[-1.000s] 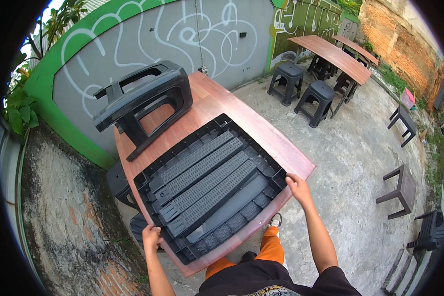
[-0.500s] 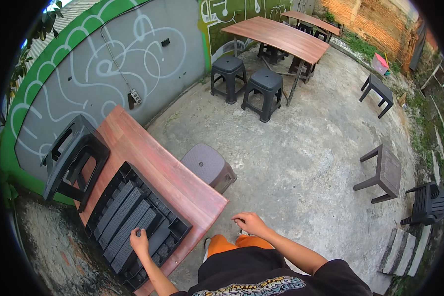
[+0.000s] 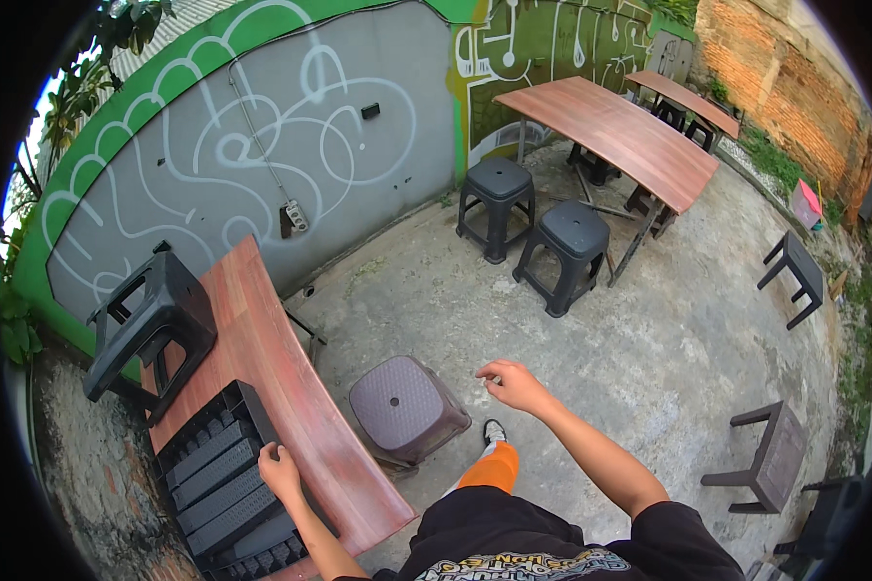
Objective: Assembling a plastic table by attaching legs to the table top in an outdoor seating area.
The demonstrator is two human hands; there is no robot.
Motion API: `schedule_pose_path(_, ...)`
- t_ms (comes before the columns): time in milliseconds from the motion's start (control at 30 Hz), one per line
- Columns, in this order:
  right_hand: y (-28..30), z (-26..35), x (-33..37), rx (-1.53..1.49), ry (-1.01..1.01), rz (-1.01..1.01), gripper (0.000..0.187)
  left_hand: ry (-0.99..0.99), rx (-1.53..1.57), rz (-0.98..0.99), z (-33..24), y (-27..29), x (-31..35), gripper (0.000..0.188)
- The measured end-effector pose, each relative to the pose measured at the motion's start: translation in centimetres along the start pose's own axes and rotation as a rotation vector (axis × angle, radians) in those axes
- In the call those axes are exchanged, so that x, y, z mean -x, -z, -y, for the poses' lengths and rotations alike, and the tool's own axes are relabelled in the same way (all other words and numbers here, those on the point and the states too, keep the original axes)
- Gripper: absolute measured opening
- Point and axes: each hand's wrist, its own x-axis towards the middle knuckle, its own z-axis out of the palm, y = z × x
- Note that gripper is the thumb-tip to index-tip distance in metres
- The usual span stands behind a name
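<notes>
A black, rectangular, slatted plastic tray [image 3: 225, 496] lies on the near end of the reddish-brown, wood-grain desk [image 3: 305, 436], slats running across the desk's length. The left hand [image 3: 279, 471], much the nearer, is at the tray's desk-centre side, loosely curled, apparently unloaded; contact cannot be told. Right of the desk, past a brown, square-topped plastic stool [image 3: 395, 405], the right hand [image 3: 512, 383] hangs free, fingers half bent, forearm reaching forward.
</notes>
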Motion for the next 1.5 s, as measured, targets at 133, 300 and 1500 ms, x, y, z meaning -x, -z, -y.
schedule_pose_path(133, 5.6, -7.4, -3.3, 0.085, -0.206, 0.129, 0.023, 0.036, -0.020, 0.044, -8.6, -4.1, -1.8, 0.028)
schedule_pose_path(300, 9.9, -14.7, -5.5, -0.107, -0.501, 0.159, 0.024, 0.041, 0.098, 0.131, -14.8, -6.0, -3.4, 0.030)
schedule_pose_path(1500, -41.4, 24.3, -69.8, -1.053, -0.539, 1.333, 0.032, 0.089, -0.105, -0.579, -19.4, 1.2, -46.8, 0.021)
